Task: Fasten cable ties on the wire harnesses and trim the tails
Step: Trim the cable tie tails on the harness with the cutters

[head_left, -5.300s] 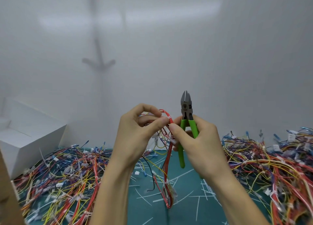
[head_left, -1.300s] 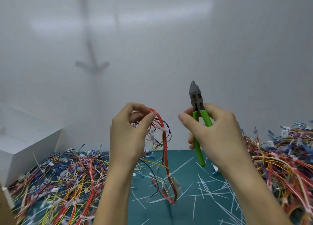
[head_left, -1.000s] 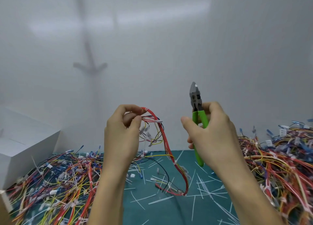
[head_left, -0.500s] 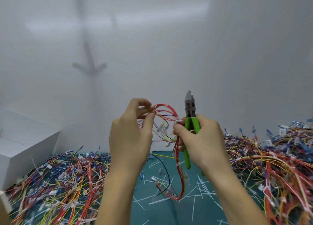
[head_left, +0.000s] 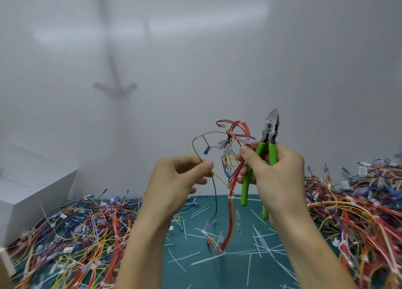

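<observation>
— What have your hands got hold of?

— My left hand (head_left: 176,184) pinches two stray strands, a yellow wire (head_left: 220,180) and a black wire (head_left: 215,197), between thumb and forefinger. My right hand (head_left: 276,175) is curled round the green handles of the flush cutters (head_left: 269,134), whose blades are together and point up. Its thumb and forefinger also pinch the wire harness (head_left: 240,126) just below a white cable tie (head_left: 248,141).

— So where is the harness?

— In the air between my hands, above the teal cutting mat (head_left: 217,273). Its lower end hangs down to the mat, but I can't tell whether it touches.

— How would you do this bit properly?

— I reckon I'm gathering the strays into the bundle for another tie. I'd lay them along the red wires, hold them taut, and mind the cutters' tip doesn't snag anything. For trimming, I'd put the blades flat against the tie's head so no sharp stub is left.

— And how does the harness look?

— Mostly red wires, looped at the top. Thin yellow, blue and black ones fan out from them, with small pale connectors. There seem to be ties further down, but they're blurred.

— What's around it?

— Cut tails (head_left: 203,260) are strewn over the mat. There's a left heap (head_left: 76,230) and a right heap (head_left: 359,212) of harnesses, and a white box (head_left: 32,190) at the far left.
</observation>
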`<state>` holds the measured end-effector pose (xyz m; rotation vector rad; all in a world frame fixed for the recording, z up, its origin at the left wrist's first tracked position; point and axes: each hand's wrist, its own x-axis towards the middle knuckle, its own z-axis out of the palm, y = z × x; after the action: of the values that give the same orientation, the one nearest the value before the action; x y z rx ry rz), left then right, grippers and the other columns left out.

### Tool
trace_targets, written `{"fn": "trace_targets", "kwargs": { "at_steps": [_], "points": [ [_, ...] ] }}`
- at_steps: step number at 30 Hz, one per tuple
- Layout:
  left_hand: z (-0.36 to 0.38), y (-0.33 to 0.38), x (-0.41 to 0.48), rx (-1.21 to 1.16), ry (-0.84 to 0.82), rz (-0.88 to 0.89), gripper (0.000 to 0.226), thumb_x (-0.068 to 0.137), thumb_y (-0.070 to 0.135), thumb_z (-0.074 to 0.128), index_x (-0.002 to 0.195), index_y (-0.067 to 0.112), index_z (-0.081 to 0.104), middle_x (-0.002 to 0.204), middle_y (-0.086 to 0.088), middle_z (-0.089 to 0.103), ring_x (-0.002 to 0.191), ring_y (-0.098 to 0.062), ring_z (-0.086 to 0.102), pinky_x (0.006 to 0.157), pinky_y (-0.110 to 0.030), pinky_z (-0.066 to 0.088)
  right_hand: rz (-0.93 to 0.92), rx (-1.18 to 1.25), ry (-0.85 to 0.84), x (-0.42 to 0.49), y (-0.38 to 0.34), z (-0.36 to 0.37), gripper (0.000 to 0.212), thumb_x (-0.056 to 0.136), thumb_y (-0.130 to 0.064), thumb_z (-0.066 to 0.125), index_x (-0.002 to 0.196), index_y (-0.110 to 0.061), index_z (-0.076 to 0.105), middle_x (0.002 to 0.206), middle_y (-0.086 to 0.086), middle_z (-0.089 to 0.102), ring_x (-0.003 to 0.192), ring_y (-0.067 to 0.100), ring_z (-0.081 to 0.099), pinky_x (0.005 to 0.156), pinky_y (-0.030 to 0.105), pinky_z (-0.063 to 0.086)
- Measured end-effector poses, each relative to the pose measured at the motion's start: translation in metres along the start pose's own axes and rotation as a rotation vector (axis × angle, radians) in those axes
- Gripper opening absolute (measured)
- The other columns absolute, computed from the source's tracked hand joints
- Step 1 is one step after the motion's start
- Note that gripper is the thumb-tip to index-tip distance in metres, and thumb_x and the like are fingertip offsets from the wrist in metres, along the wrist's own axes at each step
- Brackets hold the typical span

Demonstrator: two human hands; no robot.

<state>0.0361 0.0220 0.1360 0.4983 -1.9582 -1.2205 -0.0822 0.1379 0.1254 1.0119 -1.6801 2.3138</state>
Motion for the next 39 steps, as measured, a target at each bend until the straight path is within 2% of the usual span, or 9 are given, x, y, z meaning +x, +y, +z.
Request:
{"fn": "trace_targets", "kwargs": {
  "at_steps": [4, 9, 14, 17, 20, 26, 30, 35, 39],
  "points": [
    [0.001, 0.003, 0.003, -0.376, -0.07, 0.063, 0.017, 0.082, 0.036, 0.069, 0.079, 0.021, 0.076, 0.085, 0.002, 0.075, 0.085, -0.011, 0.071, 0.076, -0.023, 0.054, 0.048, 0.031, -0.01, 0.001, 0.001, 0.001, 0.011, 0.091, -0.016, 0.07, 0.082, -0.011, 0.069, 0.068, 0.01, 0.07, 0.05, 0.017, 0.063, 0.056, 0.045, 0.061],
    [0.004, 0.004, 0.002, -0.744, -0.255, -0.011, 0.015, 0.071, 0.041, 0.07, 0.078, 0.028, 0.074, 0.093, 0.004, 0.07, 0.096, -0.015, 0.068, 0.081, -0.03, 0.051, 0.062, -0.009, -0.075, -0.001, 0.002, 0.004, 0.008, 0.088, -0.014, 0.073, 0.081, -0.014, 0.07, 0.069, 0.009, 0.072, 0.052, 0.015, 0.064, 0.057, 0.043, 0.062],
    [0.017, 0.003, 0.002, -0.647, -0.266, -0.094, 0.022, 0.072, 0.038, 0.072, 0.085, 0.022, 0.076, 0.113, -0.01, 0.074, 0.107, -0.024, 0.069, 0.101, -0.042, 0.046, 0.003, -0.155, -0.111, -0.004, 0.007, 0.012, 0.01, 0.082, -0.026, 0.08, 0.077, -0.022, 0.072, 0.069, 0.002, 0.072, 0.068, 0.027, 0.07, 0.066, 0.048, 0.061],
    [0.018, 0.004, 0.003, -0.615, -0.22, -0.051, 0.023, 0.067, 0.039, 0.073, 0.08, 0.021, 0.078, 0.105, -0.009, 0.076, 0.099, -0.021, 0.072, 0.098, -0.034, 0.05, -0.03, -0.203, -0.181, -0.005, 0.006, 0.011, 0.006, 0.085, -0.026, 0.077, 0.081, -0.024, 0.072, 0.071, -0.001, 0.072, 0.065, 0.021, 0.07, 0.062, 0.039, 0.061],
    [0.018, 0.001, 0.005, -0.596, -0.14, -0.008, 0.023, 0.066, 0.034, 0.075, 0.079, 0.016, 0.08, 0.099, -0.012, 0.077, 0.093, -0.02, 0.073, 0.088, -0.026, 0.057, -0.046, -0.281, -0.268, -0.005, 0.004, 0.009, 0.006, 0.089, -0.026, 0.072, 0.084, -0.022, 0.071, 0.068, 0.0, 0.07, 0.061, 0.018, 0.069, 0.065, 0.044, 0.06],
    [0.016, -0.007, 0.011, -0.501, 0.121, 0.039, 0.039, 0.059, 0.034, 0.081, 0.084, 0.004, 0.079, 0.086, -0.015, 0.074, 0.08, -0.02, 0.061, 0.081, -0.033, 0.05, -0.158, -0.56, -0.366, -0.008, -0.005, 0.006, 0.045, 0.094, -0.049, 0.055, 0.07, -0.01, 0.057, 0.061, 0.009, 0.061, 0.064, 0.027, 0.057, 0.061, 0.035, 0.043],
    [0.008, -0.009, 0.012, -0.439, 0.139, 0.052, 0.026, 0.07, 0.031, 0.076, 0.085, 0.009, 0.08, 0.083, -0.01, 0.073, 0.079, -0.017, 0.059, 0.077, -0.03, 0.047, -0.141, -0.708, -0.462, -0.009, -0.009, 0.005, 0.072, 0.083, -0.075, 0.021, 0.075, -0.013, 0.058, 0.068, 0.004, 0.062, 0.071, 0.027, 0.058, 0.066, 0.04, 0.044],
    [0.008, -0.012, 0.013, -0.326, 0.14, 0.089, 0.011, 0.088, 0.016, 0.07, 0.084, 0.014, 0.08, 0.083, -0.003, 0.076, 0.077, -0.008, 0.064, 0.078, -0.024, 0.05, -0.226, -0.834, -0.47, -0.013, -0.01, 0.007, 0.055, 0.089, -0.068, 0.018, 0.065, -0.024, 0.039, 0.067, -0.003, 0.048, 0.068, 0.02, 0.049, 0.056, 0.037, 0.031],
    [0.007, -0.012, 0.013, -0.228, 0.166, 0.147, 0.011, 0.088, 0.02, 0.07, 0.083, 0.018, 0.08, 0.082, -0.002, 0.076, 0.079, -0.008, 0.065, 0.076, -0.02, 0.052, -0.213, -0.89, -0.45, -0.012, -0.011, 0.005, 0.055, 0.094, -0.067, 0.021, 0.066, -0.023, 0.039, 0.069, -0.004, 0.05, 0.07, 0.021, 0.051, 0.056, 0.036, 0.031]
  ]
}}
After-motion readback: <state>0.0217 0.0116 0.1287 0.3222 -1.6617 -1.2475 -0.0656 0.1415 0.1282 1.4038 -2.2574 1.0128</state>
